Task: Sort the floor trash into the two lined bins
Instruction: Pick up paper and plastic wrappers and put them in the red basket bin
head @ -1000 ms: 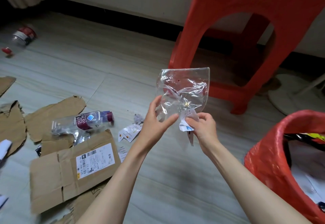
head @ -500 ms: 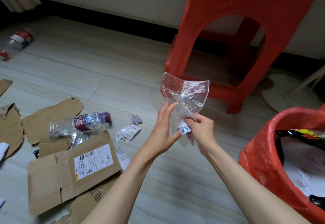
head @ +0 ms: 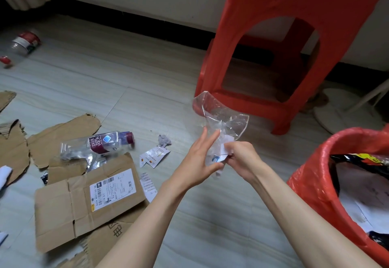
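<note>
Both of our hands are meeting above the floor: our right hand (head: pixel 242 158) is pinching a crumpled clear plastic wrapper (head: pixel 221 118) with a white paper scrap, while our left hand (head: pixel 197 162) is pressing straight fingers against it. Just right, a red-lined bin (head: pixel 311 175) is holding trash. Left, a soda bottle (head: pixel 101 143) is lying among flattened cardboard (head: pixel 69 208).
</note>
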Demonstrator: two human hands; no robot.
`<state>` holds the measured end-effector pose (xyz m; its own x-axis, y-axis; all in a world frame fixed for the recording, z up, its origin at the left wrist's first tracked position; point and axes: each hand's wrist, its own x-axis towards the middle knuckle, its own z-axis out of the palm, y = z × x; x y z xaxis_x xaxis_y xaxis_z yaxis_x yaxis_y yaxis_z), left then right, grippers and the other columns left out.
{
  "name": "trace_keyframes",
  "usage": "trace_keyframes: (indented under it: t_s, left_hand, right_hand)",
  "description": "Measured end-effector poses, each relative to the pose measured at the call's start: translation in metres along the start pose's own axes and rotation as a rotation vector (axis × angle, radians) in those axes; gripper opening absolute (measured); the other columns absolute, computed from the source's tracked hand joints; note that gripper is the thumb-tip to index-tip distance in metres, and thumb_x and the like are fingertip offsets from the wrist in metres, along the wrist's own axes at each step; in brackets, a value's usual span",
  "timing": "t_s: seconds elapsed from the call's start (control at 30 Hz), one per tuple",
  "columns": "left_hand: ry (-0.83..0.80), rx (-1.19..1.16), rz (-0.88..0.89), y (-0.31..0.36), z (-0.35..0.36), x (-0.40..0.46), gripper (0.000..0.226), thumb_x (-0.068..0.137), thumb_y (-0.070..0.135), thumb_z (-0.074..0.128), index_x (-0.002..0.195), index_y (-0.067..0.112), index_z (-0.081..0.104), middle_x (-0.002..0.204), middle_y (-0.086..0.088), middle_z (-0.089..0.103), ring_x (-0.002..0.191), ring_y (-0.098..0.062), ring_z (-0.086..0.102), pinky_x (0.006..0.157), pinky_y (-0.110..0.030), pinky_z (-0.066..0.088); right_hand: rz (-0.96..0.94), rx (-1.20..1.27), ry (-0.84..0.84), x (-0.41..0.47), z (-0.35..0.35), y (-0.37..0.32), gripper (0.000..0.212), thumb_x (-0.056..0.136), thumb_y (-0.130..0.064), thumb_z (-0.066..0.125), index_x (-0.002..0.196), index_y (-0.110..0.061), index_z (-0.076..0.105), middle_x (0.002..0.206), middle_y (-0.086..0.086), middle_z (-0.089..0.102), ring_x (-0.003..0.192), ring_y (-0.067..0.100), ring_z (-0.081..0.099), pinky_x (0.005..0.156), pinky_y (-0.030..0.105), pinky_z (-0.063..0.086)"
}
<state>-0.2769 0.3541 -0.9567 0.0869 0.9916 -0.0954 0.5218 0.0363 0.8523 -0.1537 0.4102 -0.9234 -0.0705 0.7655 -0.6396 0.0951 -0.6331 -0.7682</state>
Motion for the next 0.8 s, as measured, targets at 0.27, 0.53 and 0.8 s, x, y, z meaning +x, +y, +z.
trace_keyframes:
  t_s: [0.27,0.53,0.8]
  left_hand:
    - [-0.017,-0.049,-0.054,0.006,-0.003,0.001,0.074,0.089,0.019,0.056,0.146,0.038,0.011,0.156,0.014,0.000,0.145,-0.007,0.000,0.118,-0.029,0.011]
    - [-0.113,-0.474,-0.221,0.007,-0.003,-0.010,0.085,0.081,-0.014,0.032,0.149,0.029,0.003,0.147,0.031,0.014,0.139,0.008,0.011,0.116,-0.027,0.020]
    - [0.184,-0.587,-0.231,-0.017,-0.018,0.010,0.064,0.079,-0.019,0.030,0.128,0.019,0.046,0.122,0.010,0.058,0.100,-0.006,0.051,0.079,-0.017,0.038]
  right_hand:
    - [-0.012,0.201,-0.249,-0.004,-0.004,0.001,0.016,0.085,-0.012,0.065,0.092,0.002,0.068,0.078,0.014,0.070,0.067,0.024,0.067,0.068,0.029,0.054]
    - [-0.106,-0.146,-0.107,-0.001,-0.005,-0.005,0.009,0.082,0.006,0.059,0.074,0.002,0.060,0.063,0.016,0.058,0.052,0.030,0.052,0.050,0.031,0.043]
    - [-0.170,-0.247,0.142,0.023,0.019,-0.008,0.010,0.078,0.004,0.061,0.069,0.004,0.064,0.064,0.012,0.056,0.050,0.023,0.048,0.047,0.029,0.040]
